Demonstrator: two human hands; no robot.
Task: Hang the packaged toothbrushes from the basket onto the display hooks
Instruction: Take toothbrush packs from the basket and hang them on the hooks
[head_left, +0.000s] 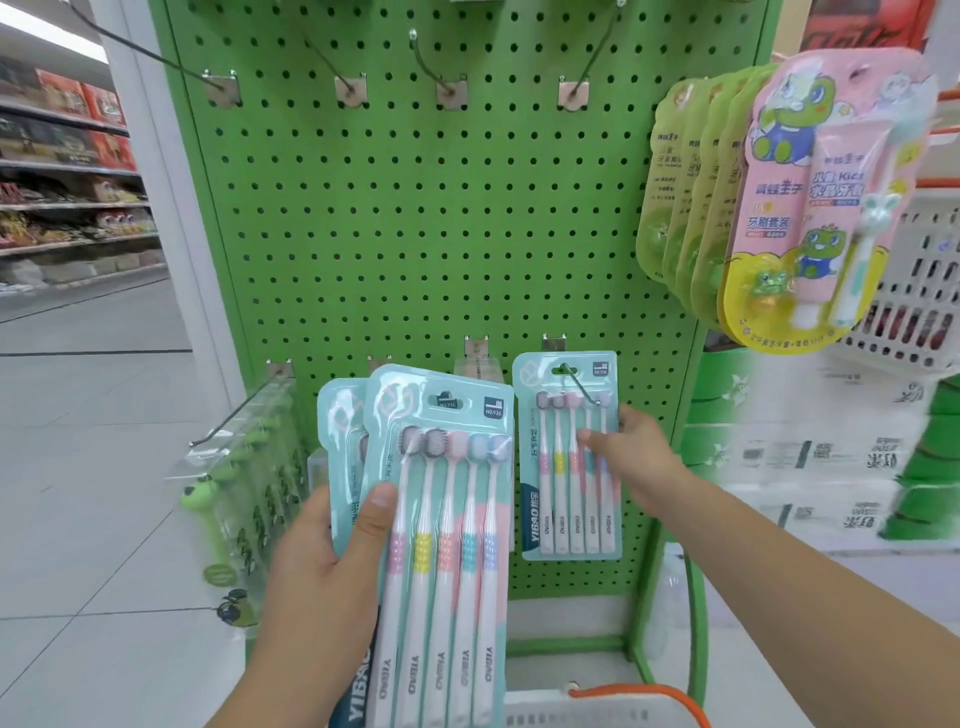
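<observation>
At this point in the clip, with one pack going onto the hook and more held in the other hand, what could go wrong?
1. The hung pack sits near the hook tip, and the right hand only pinches its edge; let go early, it could slide off.
2. The left hand holds fanned packs with just the thumb on the front; one could slip out and fall.
3. The kids' sets hang close above the right arm; raising it could knock them.

- Left hand (332, 551): bare, no glove, ring or watch visible; short, trimmed thumbnail.
- Right hand (631, 457): bare, no jewellery visible.
- Both forearms: uncovered as far as the frame's lower edge; no sleeve visible.
</observation>
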